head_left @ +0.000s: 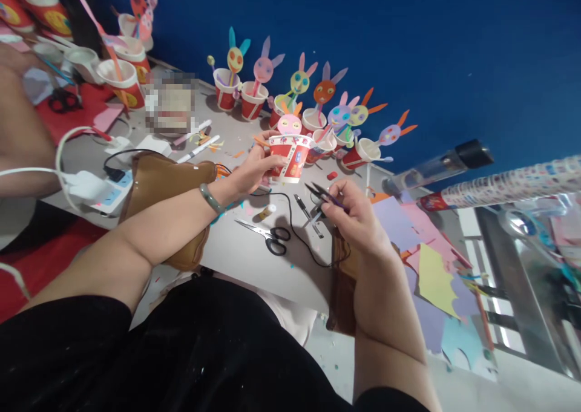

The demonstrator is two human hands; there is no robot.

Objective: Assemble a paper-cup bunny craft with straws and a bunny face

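My left hand point(258, 167), with a bracelet at the wrist, is closed around a red and white paper cup point(290, 158) held above the table. A round pink paper rabbit face point(289, 124) with orange ears shows just over its rim; the lower part is hidden by the cup. To the right of the cup, my right hand point(351, 212) pinches dark tweezers point(324, 195), their two thin points directed toward the cup and apart from it. Beneath the hands lie scissors point(267, 235) with black handles, a black pen point(302, 206) and a small glue bottle point(265, 212).
Several cups with paper rabbits point(324, 91) stand along the blue wall. A power strip point(111, 191) with cables is at left, beside a brown cushion point(167, 206). Coloured paper sheets point(436, 279) and a patterned tube point(508, 185) are at right. Another person's arm point(22, 127) reaches in at far left.
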